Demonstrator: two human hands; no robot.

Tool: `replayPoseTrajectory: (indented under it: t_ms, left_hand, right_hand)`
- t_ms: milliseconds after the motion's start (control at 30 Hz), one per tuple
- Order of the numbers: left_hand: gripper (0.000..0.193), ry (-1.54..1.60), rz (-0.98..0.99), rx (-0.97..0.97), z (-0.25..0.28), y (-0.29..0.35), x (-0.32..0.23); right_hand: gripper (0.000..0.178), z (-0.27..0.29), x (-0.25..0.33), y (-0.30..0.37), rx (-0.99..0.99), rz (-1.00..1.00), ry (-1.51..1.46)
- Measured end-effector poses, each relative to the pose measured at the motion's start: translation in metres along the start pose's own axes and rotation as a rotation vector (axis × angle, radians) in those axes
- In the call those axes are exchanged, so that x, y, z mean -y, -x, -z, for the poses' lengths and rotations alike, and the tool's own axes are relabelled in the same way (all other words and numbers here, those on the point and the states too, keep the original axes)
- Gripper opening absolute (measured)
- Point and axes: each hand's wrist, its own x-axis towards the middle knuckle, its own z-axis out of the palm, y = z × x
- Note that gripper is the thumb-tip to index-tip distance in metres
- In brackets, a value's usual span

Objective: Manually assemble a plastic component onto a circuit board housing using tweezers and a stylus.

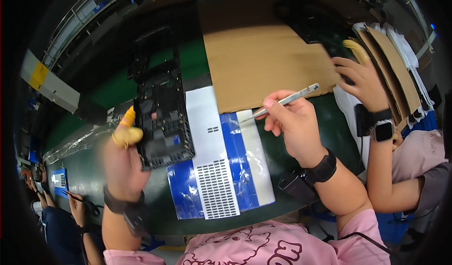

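Observation:
My left hand [127, 156], blurred and with yellow finger cots on, grips a black plastic housing [162, 119] by its left edge. The housing is tilted, its ribbed inner side with many small recesses facing up. In my right hand [294, 123] is a pair of silver metal tweezers [294, 96], pinched between thumb and fingers, its thin end pointing down and left. Below that end lies a white sheet of small black rectangular stickers [216, 187], several rows full toward me and only a few pieces farther up. The sheet rests on a blue and white board [249, 171].
A large brown cardboard sheet [263, 62] covers the green table beyond the board. At right a co-worker's hand [360, 79] reaches over it beside upright cardboard dividers [391, 67]. More black housings [153, 48] lie behind mine. Another person's hand [77, 208] works at far left.

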Motion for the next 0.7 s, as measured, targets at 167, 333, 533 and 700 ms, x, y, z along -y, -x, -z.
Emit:
replayPoseTrajectory:
  t_ms: [167, 333, 533, 700]
  left_hand:
    - [0.056, 0.128, -0.127, -0.07, 0.022, 0.028, 0.01]
    - [0.059, 0.02, -0.197, -0.154, 0.029, 0.036, 0.016]
    - [0.063, 0.004, -0.322, -0.183, 0.025, 0.043, 0.011]
    - [0.071, -0.145, -0.265, -0.288, 0.022, 0.045, 0.011]
  right_hand:
    - [0.015, -0.058, -0.002, 0.004, 0.054, -0.081, 0.002]
    - [0.018, -0.063, -0.032, -0.007, -0.099, 0.003, -0.018]
    - [0.018, -0.055, -0.044, -0.006, -0.069, -0.044, -0.008]
    - [0.018, -0.055, -0.044, -0.008, -0.071, -0.08, 0.01]
